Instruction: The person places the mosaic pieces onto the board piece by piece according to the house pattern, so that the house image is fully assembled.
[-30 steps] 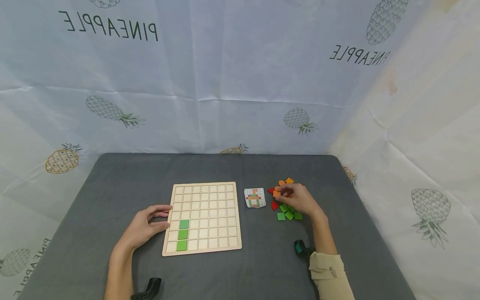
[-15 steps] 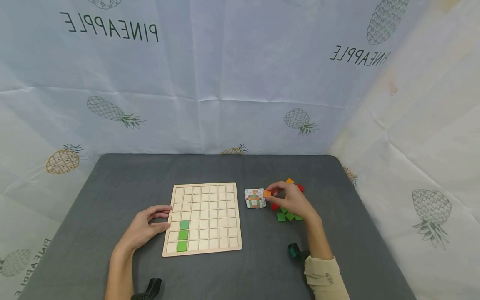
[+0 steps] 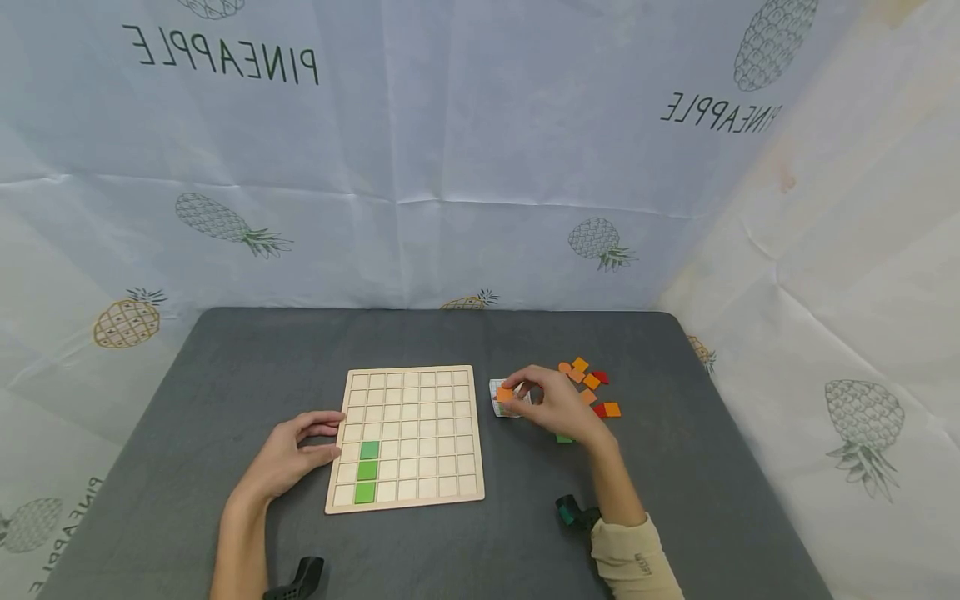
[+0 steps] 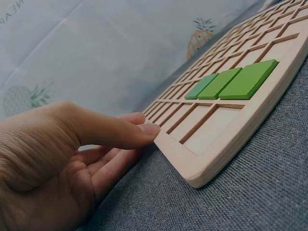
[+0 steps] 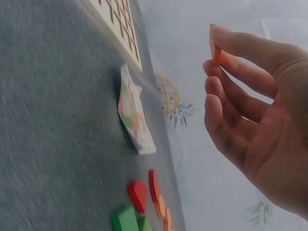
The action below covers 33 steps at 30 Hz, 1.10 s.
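Note:
In the head view a wooden grid board (image 3: 408, 437) lies on the grey cloth. Three green square tiles (image 3: 367, 471) sit in one column near its left side. My left hand (image 3: 288, 454) rests against the board's left edge, thumb and fingertips apart along it. The left wrist view shows the thumb touching the rim near a corner. My right hand (image 3: 551, 400) pinches an orange square tile (image 3: 505, 394) between thumb and finger, held up over a small pattern card (image 3: 497, 408). The hand partly covers the card; its coloured pattern shows in the right wrist view.
Loose orange tiles (image 3: 588, 397) and red pieces lie to the right of the card. Green tiles (image 5: 124, 220) lie close by, mostly hidden under the right hand in the head view. A printed cloth (image 3: 420, 150) hangs behind the table.
My right hand has moved left from the loose pieces to above the card, carrying the orange square tile. The left hand and the board have stayed put.

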Each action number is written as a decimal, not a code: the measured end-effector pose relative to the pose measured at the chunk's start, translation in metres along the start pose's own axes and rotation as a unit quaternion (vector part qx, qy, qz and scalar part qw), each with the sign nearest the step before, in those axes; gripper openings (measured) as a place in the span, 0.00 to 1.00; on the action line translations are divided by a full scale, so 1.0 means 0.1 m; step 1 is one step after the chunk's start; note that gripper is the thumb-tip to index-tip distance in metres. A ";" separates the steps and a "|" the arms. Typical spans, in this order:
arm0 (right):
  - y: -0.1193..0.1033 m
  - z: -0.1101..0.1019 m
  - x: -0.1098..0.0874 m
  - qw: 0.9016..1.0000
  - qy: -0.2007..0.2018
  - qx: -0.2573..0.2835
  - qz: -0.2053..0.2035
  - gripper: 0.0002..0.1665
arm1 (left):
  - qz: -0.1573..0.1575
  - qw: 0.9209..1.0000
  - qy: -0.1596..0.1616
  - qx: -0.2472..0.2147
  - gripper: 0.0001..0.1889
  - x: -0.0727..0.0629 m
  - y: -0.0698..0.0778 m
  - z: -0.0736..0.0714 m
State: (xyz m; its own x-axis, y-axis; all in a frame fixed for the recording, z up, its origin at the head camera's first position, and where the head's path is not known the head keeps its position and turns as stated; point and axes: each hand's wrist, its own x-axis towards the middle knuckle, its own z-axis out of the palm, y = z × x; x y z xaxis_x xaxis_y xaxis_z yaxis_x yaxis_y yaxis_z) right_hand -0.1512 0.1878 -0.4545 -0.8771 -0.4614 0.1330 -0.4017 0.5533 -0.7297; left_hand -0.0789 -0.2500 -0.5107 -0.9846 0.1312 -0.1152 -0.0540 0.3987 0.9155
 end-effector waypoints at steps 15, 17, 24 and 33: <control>-0.27 0.35 0.11 0.997 -0.062 0.018 -0.035 0.15 | -0.001 1.000 -0.002 0.003 0.31 0.00 0.02 -0.01; -0.31 0.41 0.12 0.996 -0.071 0.016 -0.047 0.15 | 0.000 1.000 -0.001 0.002 0.31 0.00 0.02 -0.01; -0.48 0.65 0.16 0.992 -0.099 -0.005 -0.078 0.14 | -0.005 1.000 0.001 0.010 0.31 0.01 0.02 0.00; -0.67 0.99 0.20 0.986 -0.142 -0.037 -0.076 0.12 | -0.005 1.000 0.001 0.010 0.31 0.00 0.02 0.00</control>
State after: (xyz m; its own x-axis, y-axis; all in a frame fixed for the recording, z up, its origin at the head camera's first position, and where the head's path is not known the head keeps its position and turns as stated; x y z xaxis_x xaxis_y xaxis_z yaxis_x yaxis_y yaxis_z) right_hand -0.1159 0.0730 -0.4696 -0.7001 -0.7131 0.0367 -0.5509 0.5067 -0.6632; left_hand -0.0792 -0.2495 -0.5088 -0.9844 0.1258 -0.1229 -0.0597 0.4181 0.9064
